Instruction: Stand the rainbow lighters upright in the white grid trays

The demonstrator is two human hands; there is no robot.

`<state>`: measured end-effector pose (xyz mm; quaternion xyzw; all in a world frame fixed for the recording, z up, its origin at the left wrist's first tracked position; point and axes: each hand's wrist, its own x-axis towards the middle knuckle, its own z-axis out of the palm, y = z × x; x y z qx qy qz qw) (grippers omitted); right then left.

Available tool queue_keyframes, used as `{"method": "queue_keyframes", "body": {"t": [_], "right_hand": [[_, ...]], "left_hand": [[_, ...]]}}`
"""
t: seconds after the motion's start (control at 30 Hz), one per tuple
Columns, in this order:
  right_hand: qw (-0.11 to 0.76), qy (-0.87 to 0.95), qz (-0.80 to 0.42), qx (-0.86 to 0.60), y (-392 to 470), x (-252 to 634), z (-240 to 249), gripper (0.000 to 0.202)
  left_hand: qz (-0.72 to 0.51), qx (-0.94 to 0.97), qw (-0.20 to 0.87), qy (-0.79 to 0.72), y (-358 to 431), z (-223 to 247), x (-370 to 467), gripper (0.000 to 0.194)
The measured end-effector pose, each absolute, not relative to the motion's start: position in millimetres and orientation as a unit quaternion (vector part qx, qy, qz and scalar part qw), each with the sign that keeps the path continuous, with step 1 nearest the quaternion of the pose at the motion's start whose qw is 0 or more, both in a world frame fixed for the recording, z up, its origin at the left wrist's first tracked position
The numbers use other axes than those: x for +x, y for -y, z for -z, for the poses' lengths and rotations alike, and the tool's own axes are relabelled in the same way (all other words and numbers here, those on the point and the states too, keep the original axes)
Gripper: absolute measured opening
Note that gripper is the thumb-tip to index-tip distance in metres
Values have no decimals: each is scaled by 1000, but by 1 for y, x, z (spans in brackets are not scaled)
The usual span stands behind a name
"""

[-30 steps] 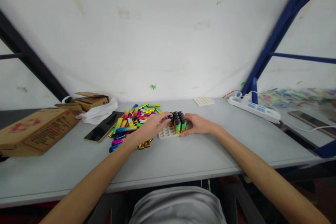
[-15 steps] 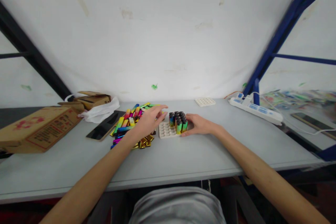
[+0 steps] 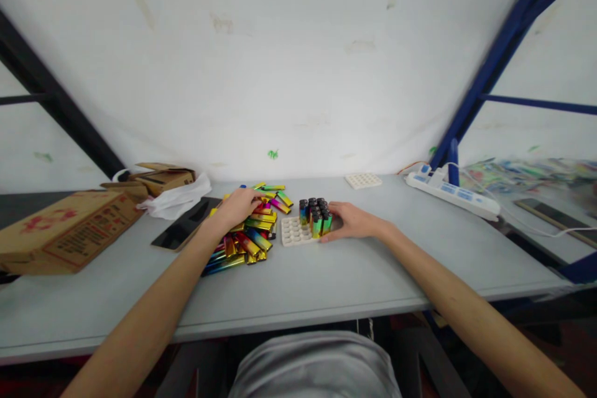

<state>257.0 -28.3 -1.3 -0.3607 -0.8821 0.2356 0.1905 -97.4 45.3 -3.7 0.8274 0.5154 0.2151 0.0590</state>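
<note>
Left hand, having left the tray at frame centre, is now lying on the lighter pile, its grip on any lighter not discernible, while right hand is resting fingers-spread against the tray's loaded lighters on the bench.

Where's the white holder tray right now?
Head view, centre of the grey table: the white holder tray sits between the loose pile of colourful lighters on its left and the right hand, with upright lighters filling its right part.

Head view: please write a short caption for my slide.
Left hand on a pile of colourful lighters; right hand beside the half-filled tray.
</note>
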Motion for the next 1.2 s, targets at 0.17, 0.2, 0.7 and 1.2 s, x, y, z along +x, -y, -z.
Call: {"method": "queue_keyframes", "body": {"t": [0.17,0.2,0.7,1.2], "right_hand": [[197,880,-237,-360,27,257,3,66],[198,880,-237,-361,27,258,4,66],[203,879,-241,-357,25,259,6,66],[198,882,-241,-354,27,258,4,67]], "left_hand": [[-141,844,20,-516,-49,1,-96,26],[-116,842,6,-527,-49,-1,-95,29],[-14,826,-43,-561,-32,-22,-77,31],[-578,592,376,-416,-7,-29,-46,19]]}}
